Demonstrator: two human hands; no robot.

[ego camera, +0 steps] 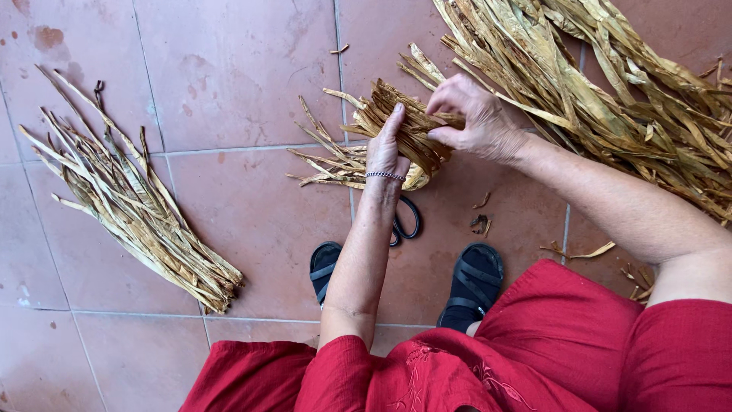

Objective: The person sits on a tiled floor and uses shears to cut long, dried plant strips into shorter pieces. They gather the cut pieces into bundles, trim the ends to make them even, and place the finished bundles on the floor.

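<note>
Head view, looking straight down at the tiled floor (244, 69), and you've got both hands on a small bundle of dried leaf strips (408, 133) near the middle of the floor, a little toward its far edge. Your left hand (386, 146) lies flat along the near side of that bundle, fingers (394, 122) stretched out straight and pressed against the strips, a thin bracelet (385, 175) at the wrist. Your right hand (474, 118) comes in from the right, fingers curled and pinching the bundle's upper end, so that hand is closed on the strips. Loose ends of the bundle fan out to the left across a tile joint. Just beyond your right hand, a big heap of dried strips (610, 84) sprawls across the far right corner of the floor, touching or nearly touching your wrist. Well apart, toward the left edge, a tidy sheaf of strips (133, 202) lies slanted on the tiles. Under your left forearm, black-handled scissors (408, 221) rest on the floor, partly hidden, just ahead of your black sandals (473, 282)
</note>
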